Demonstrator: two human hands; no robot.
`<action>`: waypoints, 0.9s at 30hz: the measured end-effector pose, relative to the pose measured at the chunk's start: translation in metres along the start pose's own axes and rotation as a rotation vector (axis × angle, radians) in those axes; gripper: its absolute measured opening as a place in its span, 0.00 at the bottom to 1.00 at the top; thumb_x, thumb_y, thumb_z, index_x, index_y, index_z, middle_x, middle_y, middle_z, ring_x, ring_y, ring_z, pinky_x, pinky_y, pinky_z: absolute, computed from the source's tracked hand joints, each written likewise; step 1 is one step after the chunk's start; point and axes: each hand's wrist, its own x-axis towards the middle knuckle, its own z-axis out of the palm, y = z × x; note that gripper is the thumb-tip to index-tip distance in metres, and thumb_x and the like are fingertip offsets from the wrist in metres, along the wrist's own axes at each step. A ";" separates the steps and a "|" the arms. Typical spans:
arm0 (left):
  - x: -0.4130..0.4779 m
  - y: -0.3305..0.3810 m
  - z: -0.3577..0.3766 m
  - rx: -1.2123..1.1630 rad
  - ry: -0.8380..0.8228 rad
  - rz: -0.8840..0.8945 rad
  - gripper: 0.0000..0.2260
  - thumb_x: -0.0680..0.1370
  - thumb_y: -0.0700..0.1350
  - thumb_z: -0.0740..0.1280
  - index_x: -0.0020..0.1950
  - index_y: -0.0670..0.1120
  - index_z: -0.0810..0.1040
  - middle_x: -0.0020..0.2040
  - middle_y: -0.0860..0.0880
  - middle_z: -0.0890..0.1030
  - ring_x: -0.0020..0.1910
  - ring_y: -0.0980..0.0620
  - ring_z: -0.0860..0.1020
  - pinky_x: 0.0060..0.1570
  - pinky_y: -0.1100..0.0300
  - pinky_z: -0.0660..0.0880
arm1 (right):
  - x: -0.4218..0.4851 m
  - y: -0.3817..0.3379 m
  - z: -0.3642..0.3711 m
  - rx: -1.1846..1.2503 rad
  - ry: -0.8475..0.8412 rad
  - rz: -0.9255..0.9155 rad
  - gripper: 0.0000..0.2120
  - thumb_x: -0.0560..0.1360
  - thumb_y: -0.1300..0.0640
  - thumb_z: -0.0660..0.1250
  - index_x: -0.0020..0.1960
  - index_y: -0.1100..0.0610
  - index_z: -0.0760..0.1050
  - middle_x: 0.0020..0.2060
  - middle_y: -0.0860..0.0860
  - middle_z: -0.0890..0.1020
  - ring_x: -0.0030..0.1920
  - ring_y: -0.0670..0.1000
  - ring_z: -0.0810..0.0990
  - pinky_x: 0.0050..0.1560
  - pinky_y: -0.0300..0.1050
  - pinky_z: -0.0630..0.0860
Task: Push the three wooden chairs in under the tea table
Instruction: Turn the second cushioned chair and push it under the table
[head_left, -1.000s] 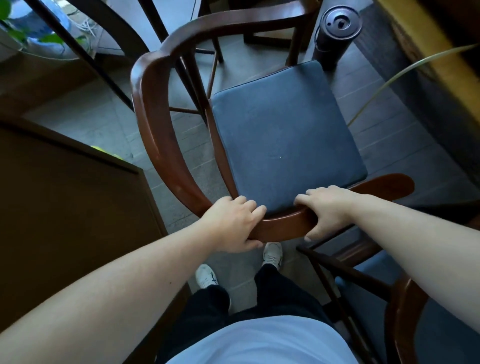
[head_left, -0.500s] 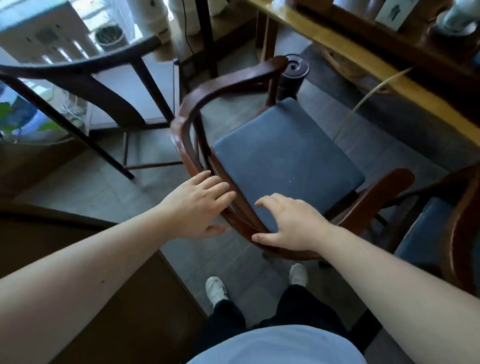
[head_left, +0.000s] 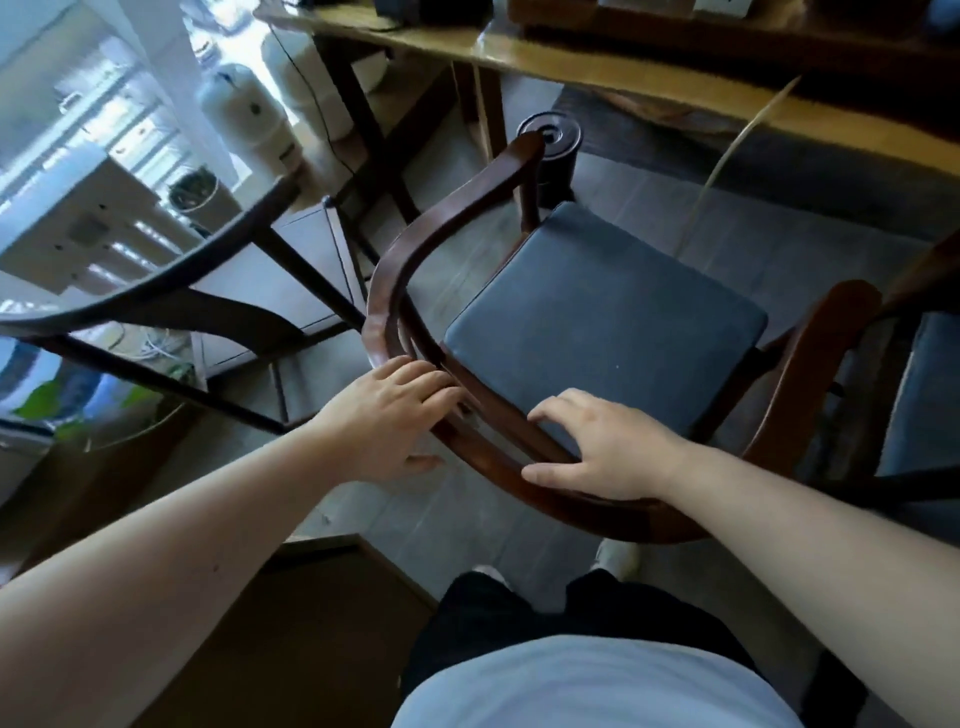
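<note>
A dark red wooden chair (head_left: 400, 270) with a blue cushion (head_left: 602, 322) stands in front of me, facing the light wooden tea table (head_left: 623, 67) at the top. My left hand (head_left: 395, 415) lies flat on the left bend of its curved back rail, fingers stretched out. On the rail's rear middle rests my right hand (head_left: 608, 452), fingers spread, not clenched. A second chair with a blue seat (head_left: 924, 395) stands at the right edge. At the left stands a darker wooden chair (head_left: 156, 291).
A black cylindrical container (head_left: 550, 135) stands on the floor by the chair's front left post. White tanks (head_left: 234, 104) and a cable sit by the window at top left. A brown cabinet (head_left: 311, 623) is close at my lower left. Grey floor shows between chair and table.
The chair has slid away from me toward the table. Both hands went from a closed grip on the back rail to lying flat on it. The table has come into view.
</note>
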 end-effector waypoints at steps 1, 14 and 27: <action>0.000 -0.007 0.001 0.003 0.010 0.009 0.35 0.67 0.62 0.71 0.68 0.46 0.70 0.64 0.45 0.76 0.65 0.44 0.71 0.66 0.47 0.66 | 0.002 -0.002 0.000 0.021 0.012 0.011 0.30 0.70 0.27 0.61 0.66 0.43 0.67 0.60 0.45 0.73 0.58 0.49 0.74 0.56 0.52 0.74; 0.029 -0.077 0.045 -0.126 0.091 0.186 0.33 0.63 0.70 0.67 0.59 0.50 0.77 0.53 0.51 0.81 0.52 0.47 0.79 0.46 0.53 0.78 | 0.022 -0.058 0.037 0.217 0.088 0.310 0.35 0.69 0.29 0.65 0.70 0.46 0.66 0.65 0.46 0.72 0.63 0.48 0.73 0.63 0.49 0.71; 0.051 -0.087 0.065 -0.126 0.035 0.391 0.13 0.64 0.61 0.65 0.36 0.51 0.76 0.27 0.54 0.77 0.26 0.48 0.76 0.22 0.61 0.67 | 0.009 -0.071 0.095 -0.157 0.434 0.491 0.23 0.70 0.41 0.67 0.61 0.50 0.76 0.52 0.48 0.84 0.50 0.53 0.83 0.43 0.50 0.80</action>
